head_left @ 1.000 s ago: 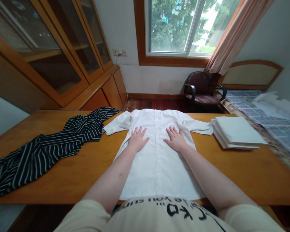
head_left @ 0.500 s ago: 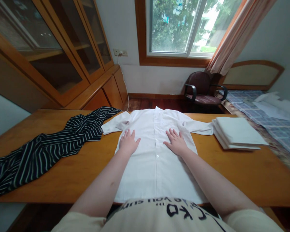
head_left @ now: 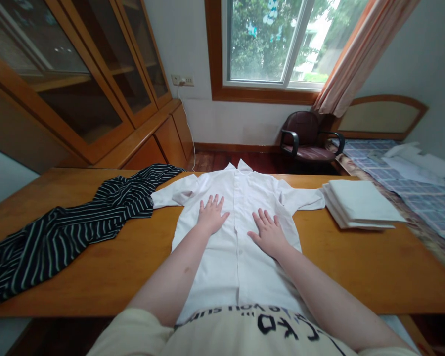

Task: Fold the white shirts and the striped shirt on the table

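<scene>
soft daylight enters through the bright window (head_left: pixel 259 44); outer edges look stretched.

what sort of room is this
Likely a bedroom in a home, judging by the bed with blue checked bedding on the right, the pale pink fabric curtain beside the window, and the glass-doored wooden cabinet on the left.

A cream T-shirt (head_left: pixel 207 341) has short, plain sleeves (head_left: pixel 133 333); on its front, large black letters (head_left: pixel 285 330) sit beside smaller print (head_left: pixel 226 312).
</scene>
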Demonstrator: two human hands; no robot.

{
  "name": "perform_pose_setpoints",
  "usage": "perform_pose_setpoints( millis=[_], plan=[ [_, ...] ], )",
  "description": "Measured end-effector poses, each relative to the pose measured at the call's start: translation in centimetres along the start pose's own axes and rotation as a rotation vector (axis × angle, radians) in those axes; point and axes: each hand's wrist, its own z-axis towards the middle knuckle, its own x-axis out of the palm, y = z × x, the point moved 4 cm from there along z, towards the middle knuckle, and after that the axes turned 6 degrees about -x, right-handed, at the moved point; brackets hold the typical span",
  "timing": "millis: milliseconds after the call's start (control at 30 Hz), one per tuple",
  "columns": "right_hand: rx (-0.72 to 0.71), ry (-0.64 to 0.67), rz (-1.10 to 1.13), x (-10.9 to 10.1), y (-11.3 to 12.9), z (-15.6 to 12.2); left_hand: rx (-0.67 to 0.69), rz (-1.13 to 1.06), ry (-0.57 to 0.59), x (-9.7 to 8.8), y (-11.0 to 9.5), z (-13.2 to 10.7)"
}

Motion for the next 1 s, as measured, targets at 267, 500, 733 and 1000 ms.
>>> perform_pose_setpoints(
  millis=[267, 500, 733, 1000],
  plan=[
    [-0.005, -0.112, 0.025, -3.4, 1.9, 2.2, -0.045, 0.022, -0.002, 0.4, -0.2, -3.4],
    [-0.167, -0.003, 0.108, -1.0, 3.4, 7.4, -0.046, -0.006, -0.022, 0.4, 0.1, -4.5],
    [-0.003, -0.013, 0.056, 0.0, -0.3, 7.2, -0.089, -0.248, -0.121, 0.4, 1.9, -3.9],
    [0.024, -0.047, 0.040, -0.2, -0.7, 7.0, -0.659, -1.276, -0.713, -1.8, 10.7, -3.5]
  ],
)
